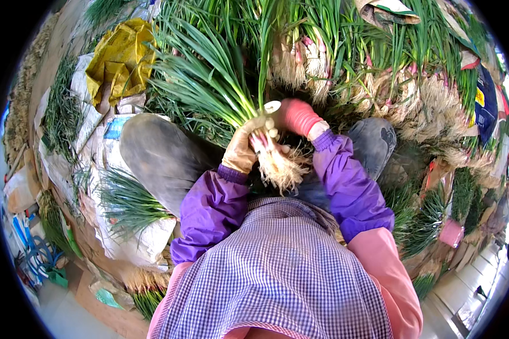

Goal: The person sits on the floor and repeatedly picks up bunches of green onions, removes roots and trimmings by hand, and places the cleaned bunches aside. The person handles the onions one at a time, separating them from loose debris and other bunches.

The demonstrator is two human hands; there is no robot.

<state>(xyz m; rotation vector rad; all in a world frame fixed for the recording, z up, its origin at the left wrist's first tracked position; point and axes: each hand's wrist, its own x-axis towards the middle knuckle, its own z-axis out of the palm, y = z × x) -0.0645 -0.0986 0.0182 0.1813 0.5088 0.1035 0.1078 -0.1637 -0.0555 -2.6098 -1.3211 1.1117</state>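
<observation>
My left hand (243,146), in a tan glove, is shut around the lower stems of a bunch of green garlic (231,91). Its long leaves fan up and to the left, and its pale, tangled roots (282,167) hang down in front of my apron. My right hand (296,116), in a red glove and blurred, is at the right side of the bunch near the pale bulbs. A small pale round piece shows by its fingertips; I cannot tell what it is. The right fingers are too blurred to make out a grip.
More rooted green stalks (407,84) lie in a wide heap ahead and to the right. A crumpled yellow sack (125,63) lies at upper left, with a loose bunch (131,203) on white sacking beside my left knee. A pink roll (451,233) is at right, blue straps (36,250) at far left.
</observation>
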